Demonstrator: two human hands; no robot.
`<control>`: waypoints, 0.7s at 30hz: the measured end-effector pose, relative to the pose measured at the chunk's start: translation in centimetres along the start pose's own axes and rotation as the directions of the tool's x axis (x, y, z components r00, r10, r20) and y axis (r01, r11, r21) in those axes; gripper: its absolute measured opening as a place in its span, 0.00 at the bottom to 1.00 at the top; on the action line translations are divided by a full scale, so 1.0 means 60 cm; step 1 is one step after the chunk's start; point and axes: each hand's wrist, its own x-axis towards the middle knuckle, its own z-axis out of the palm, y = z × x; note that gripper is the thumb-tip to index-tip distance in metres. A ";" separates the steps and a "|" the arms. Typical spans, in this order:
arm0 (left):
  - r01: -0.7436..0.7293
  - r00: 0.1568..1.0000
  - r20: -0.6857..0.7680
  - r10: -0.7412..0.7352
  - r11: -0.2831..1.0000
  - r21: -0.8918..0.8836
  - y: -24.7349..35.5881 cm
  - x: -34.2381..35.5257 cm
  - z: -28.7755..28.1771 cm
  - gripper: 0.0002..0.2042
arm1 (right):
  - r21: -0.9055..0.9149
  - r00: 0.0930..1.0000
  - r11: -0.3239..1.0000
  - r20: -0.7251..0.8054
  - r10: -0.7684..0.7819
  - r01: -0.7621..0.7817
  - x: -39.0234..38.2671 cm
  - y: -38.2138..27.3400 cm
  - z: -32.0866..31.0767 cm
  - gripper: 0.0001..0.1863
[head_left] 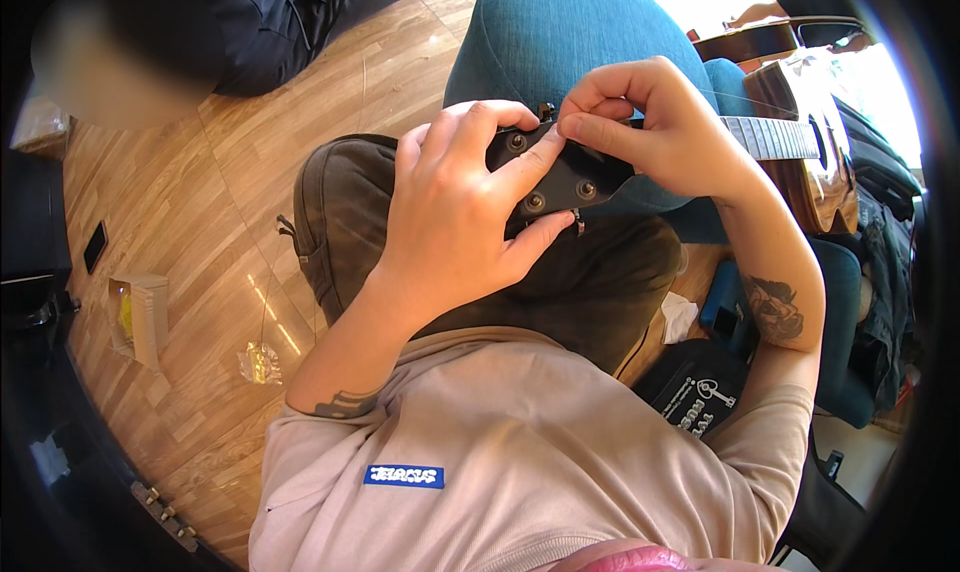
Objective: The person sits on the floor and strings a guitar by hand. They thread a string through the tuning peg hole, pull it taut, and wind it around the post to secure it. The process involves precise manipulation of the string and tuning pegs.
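Note:
A guitar lies across my lap, its black headstock in front of me and its glossy brown body to the right, by a teal chair. My left hand grips the headstock, with fingers at its far edge and the thumb at the near edge. Metal tuning posts show between my fingers. My right hand is closed in a pinch over the far side of the headstock. One thin guitar string stands off the fretboard and runs toward that hand; the pinched end is hidden by the fingers.
Directly ahead is the teal chair. Another person's dark-clothed legs are at the upper left; another person's hand is near a second guitar. An open cardboard box, phone and crumpled plastic packet lie on the wooden floor.

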 end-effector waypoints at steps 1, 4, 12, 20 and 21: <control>-0.004 1.000 0.000 0.004 1.000 -0.001 0.000 -0.001 0.001 0.30 | 0.026 0.999 0.998 0.021 0.049 -0.050 0.000 -0.006 0.000 0.12; 0.003 1.000 -0.006 -0.003 1.000 -0.005 0.000 -0.002 0.004 0.30 | 0.017 0.998 0.999 0.037 0.051 -0.052 0.008 -0.003 0.001 0.12; 0.000 1.000 -0.007 0.000 1.000 -0.013 -0.001 -0.002 0.004 0.29 | -0.053 0.998 0.997 -0.047 0.049 -0.051 0.010 0.022 -0.012 0.11; -0.002 1.000 0.019 0.002 1.000 0.015 0.004 0.006 -0.005 0.29 | -0.516 0.952 0.840 -0.132 -0.275 0.171 -0.029 -0.012 -0.014 0.04; -0.007 1.000 0.014 0.007 1.000 0.017 0.003 0.007 -0.004 0.29 | -0.530 0.953 0.830 -0.124 -0.278 0.173 -0.027 -0.008 -0.012 0.04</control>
